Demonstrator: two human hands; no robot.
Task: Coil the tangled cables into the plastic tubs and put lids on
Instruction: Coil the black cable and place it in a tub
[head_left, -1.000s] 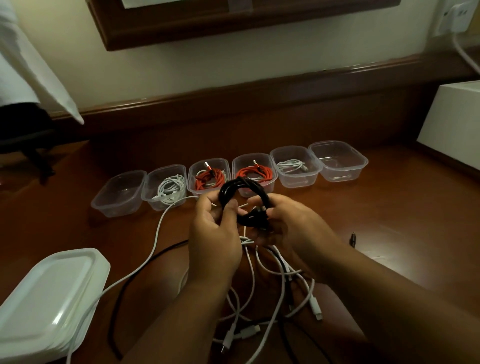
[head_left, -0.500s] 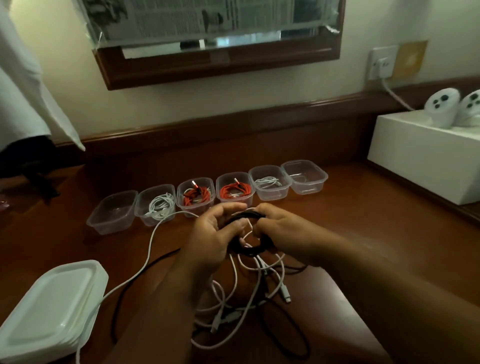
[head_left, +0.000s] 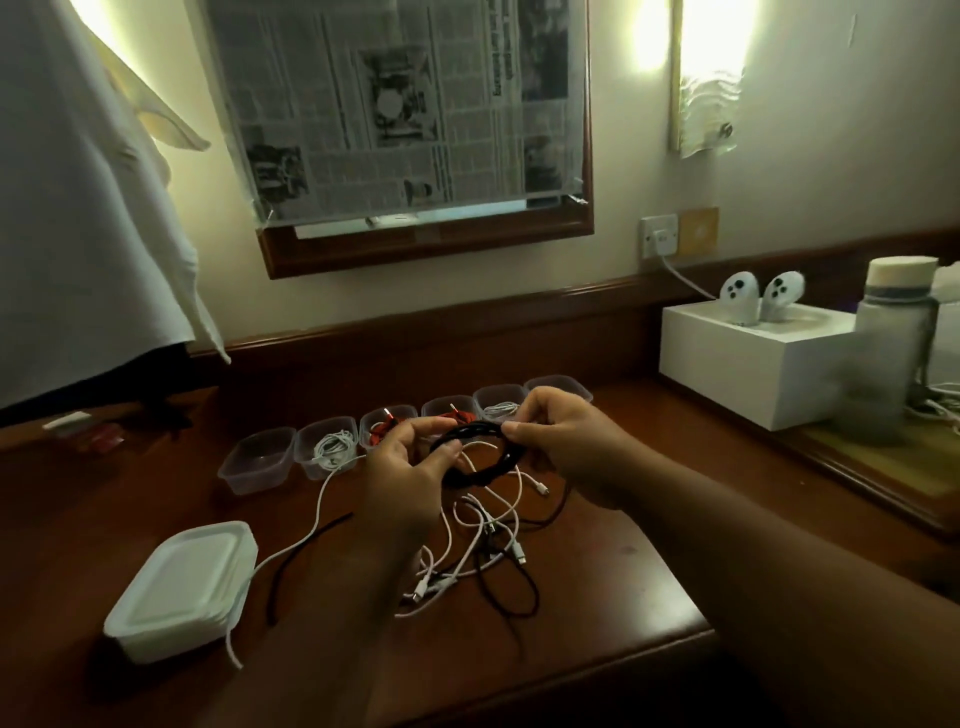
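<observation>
Risk: the black coil (head_left: 480, 454) could spring loose if either pinch is eased before a tub is reached.
Snag: the white cables (head_left: 470, 564) below might be dragged along.
Hands: the coil is gripped by left hand (head_left: 402, 480) and right hand (head_left: 569, 441).
Position: held above the counter (head_left: 597, 582), just before the tubs (head_left: 257, 465); the far tub appears empty.

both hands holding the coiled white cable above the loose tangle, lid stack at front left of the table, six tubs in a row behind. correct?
Not quite: the coiled cable held by the left hand and right hand is black, not white, as the head view shows. The rest stands: it is above the loose tangle, the lid stack sits front left, and six tubs line up behind.
</observation>
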